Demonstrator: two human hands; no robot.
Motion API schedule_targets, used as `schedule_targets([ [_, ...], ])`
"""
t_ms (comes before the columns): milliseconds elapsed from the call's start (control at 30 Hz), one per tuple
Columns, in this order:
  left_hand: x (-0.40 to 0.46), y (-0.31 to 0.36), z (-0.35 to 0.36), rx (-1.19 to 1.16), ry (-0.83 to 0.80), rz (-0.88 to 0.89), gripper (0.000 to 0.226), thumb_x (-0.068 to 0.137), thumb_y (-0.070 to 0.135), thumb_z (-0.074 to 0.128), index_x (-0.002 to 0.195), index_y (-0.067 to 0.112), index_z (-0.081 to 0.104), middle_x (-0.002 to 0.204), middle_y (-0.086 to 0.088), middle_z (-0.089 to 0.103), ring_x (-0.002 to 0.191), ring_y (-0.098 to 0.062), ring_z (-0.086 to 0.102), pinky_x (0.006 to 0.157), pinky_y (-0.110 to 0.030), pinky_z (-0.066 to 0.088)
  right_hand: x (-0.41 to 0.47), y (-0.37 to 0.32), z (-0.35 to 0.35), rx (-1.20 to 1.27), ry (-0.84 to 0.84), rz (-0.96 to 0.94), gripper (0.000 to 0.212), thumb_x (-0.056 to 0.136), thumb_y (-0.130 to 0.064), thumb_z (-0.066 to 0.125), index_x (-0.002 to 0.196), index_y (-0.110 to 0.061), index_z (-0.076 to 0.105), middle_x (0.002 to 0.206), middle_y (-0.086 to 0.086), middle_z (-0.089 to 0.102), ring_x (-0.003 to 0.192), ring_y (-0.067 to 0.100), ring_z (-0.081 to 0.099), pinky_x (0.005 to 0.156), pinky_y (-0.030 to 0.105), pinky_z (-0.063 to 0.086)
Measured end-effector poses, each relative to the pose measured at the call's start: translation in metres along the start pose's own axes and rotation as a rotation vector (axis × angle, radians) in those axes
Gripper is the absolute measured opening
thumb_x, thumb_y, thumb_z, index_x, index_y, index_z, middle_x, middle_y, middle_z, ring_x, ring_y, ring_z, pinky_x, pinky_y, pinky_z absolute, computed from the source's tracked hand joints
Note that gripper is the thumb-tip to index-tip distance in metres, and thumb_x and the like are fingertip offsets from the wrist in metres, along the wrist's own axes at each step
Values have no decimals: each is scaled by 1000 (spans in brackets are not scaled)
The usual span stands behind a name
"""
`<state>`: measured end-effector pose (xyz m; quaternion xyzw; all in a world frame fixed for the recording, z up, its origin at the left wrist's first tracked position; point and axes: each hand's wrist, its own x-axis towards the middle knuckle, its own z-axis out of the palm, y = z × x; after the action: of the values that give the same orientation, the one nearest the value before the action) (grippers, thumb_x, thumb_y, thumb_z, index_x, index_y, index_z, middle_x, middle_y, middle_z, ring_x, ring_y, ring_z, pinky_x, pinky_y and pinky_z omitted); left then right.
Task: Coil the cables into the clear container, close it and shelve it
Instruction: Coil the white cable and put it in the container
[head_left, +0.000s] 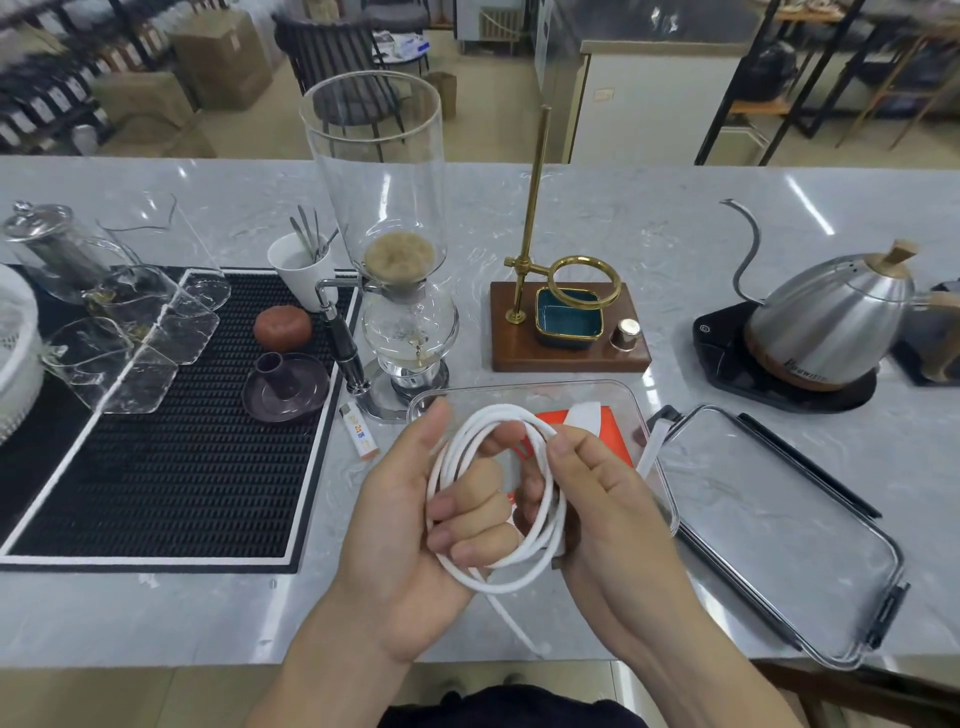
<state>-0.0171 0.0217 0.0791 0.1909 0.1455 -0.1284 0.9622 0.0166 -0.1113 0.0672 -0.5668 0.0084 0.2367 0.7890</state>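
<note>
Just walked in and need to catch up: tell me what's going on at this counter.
A person is coiling a white cable with both hands: the left hand holds the loops, the right hand pinches them. Behind the hands the clear container sits open, with something orange inside. Its lid lies beside it on the counter.

my left hand (415, 499) holds a white cable (545, 499) looped in a coil round its curled fingers, while my right hand (613, 514) pinches the loop's top. below them, the clear container (519, 392) sits open on the counter (649, 218), its lid (779, 525) just beside.
</note>
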Motion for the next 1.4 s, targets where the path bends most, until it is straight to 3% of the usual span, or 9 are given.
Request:
schedule_targets([
  [300, -2, -7, -5, 6, -163, -98, 45, 95, 41, 47, 64, 9, 52, 35, 1, 22, 29, -12, 28, 44, -26, 47, -4, 7, 4, 72, 25, 39, 22, 98, -18, 49, 95, -8, 69, 72, 12, 54, 65, 24, 46, 59, 28, 42],
  [400, 0, -3, -6, -40, -266, -165, 48, 97, 44, 47, 99, -2, 63, 47, 2, 23, 40, -10, 22, 43, -21, 38, -4, 11, 4, 64, 44, 14, 21, 98, -22, 54, 99, -7, 68, 78, 15, 56, 74, 27, 48, 63, 31, 45],
  [500, 0, -1, -6, -11, -325, -201, 64, 99, 43, 43, 146, 1, 33, 58, 2, 22, 44, -6, 19, 41, -18, 26, -3, 14, 1, 34, -4, -19, 26, 91, -29, 59, 103, -9, 68, 87, 17, 68, 82, 26, 61, 78, 38, 51],
  [733, 0, 3, -8, 43, -346, -165, 65, 101, 47, 36, 152, 9, 23, 69, 0, 26, 46, -5, 22, 41, -16, 21, -6, 9, -4, 174, -225, 45, 40, 91, -26, 51, 121, 0, 61, 112, 29, 66, 99, 27, 63, 88, 34, 53],
  [900, 3, 11, -4, 26, -364, -102, 65, 102, 49, 30, 152, 11, 17, 67, 1, 25, 43, -3, 14, 38, -16, 14, -7, 24, -11, 251, -436, 139, 72, 95, -58, 30, 135, -4, 54, 133, 26, 59, 120, 35, 56, 103, 49, 42],
  [1000, 4, 20, -1, 44, -367, -65, 66, 101, 52, 29, 152, 12, 15, 66, 1, 26, 43, -3, 11, 37, -16, 12, -12, 42, -17, 42, -538, 194, 89, 84, -79, 34, 131, -6, 59, 110, 26, 67, 94, 27, 65, 95, 40, 46],
  [1133, 3, 34, -3, 50, -381, -40, 67, 101, 55, 26, 152, 13, 12, 67, 0, 26, 44, -3, 12, 38, -16, 13, -24, 43, -41, -372, -590, 176, 52, 92, -62, 46, 101, -15, 66, 67, 4, 62, 61, 17, 55, 68, 40, 42],
  [1267, -2, 43, -9, 66, -376, -68, 67, 100, 58, 28, 151, 15, 24, 68, 0, 27, 45, -5, 22, 38, -17, 20, -18, 20, -77, -717, -610, 154, 23, 95, -37, 61, 79, -20, 63, 57, -16, 54, 56, -3, 46, 59, 17, 36],
  [1400, -4, 41, -15, 149, -344, -159, 67, 97, 60, 36, 147, 15, 38, 66, 0, 27, 43, -4, 21, 36, -14, 24, -1, -9, -105, -997, -471, 17, 29, 93, -39, 61, 71, -21, 67, 54, -14, 49, 53, 0, 41, 54, 14, 31],
])
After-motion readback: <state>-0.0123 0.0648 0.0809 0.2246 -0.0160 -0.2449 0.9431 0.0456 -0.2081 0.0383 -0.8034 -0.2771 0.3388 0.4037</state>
